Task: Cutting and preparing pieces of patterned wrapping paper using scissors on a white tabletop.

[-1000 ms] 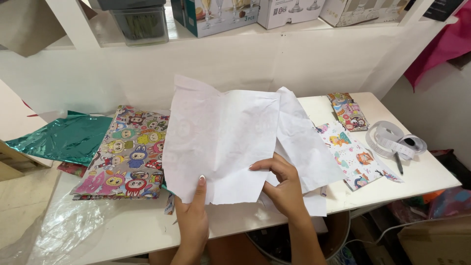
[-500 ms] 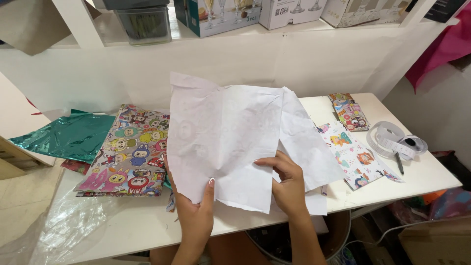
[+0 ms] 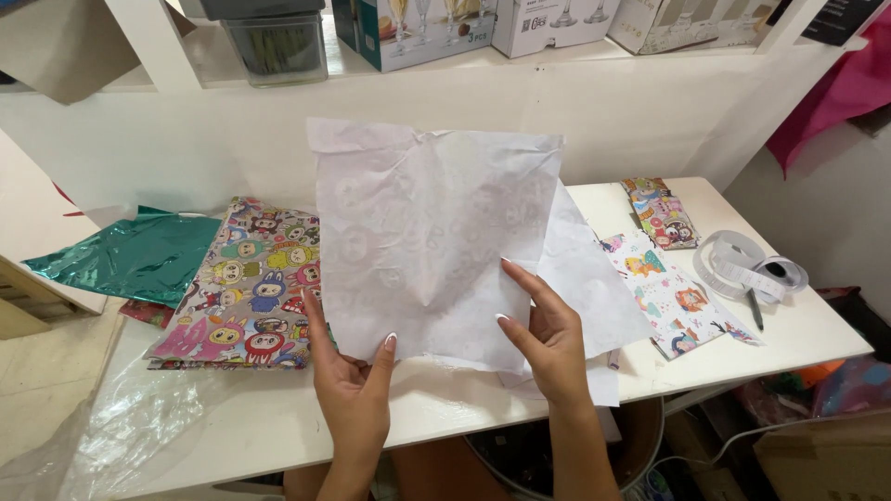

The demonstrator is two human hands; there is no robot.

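A large creased sheet of wrapping paper (image 3: 427, 232), white side facing me with a faint pattern showing through, stands lifted above the white table (image 3: 278, 417). My left hand (image 3: 351, 390) pinches its lower left edge, thumb on the front. My right hand (image 3: 548, 339) grips its lower right part with fingers spread over the paper. Another white sheet (image 3: 594, 278) lies flat on the table behind and to the right of the lifted one.
A stack of cartoon-print wrapping sheets (image 3: 251, 288) and a green foil sheet (image 3: 139, 255) lie on the left, clear plastic (image 3: 121, 436) at the near left corner. On the right are patterned paper pieces (image 3: 673, 297), a tape roll (image 3: 742, 264) and a pen (image 3: 756, 311). Boxes fill the shelf (image 3: 464, 56) above.
The sheet has been raised and turned more upright toward me. My hands have shifted slightly along its lower edge.
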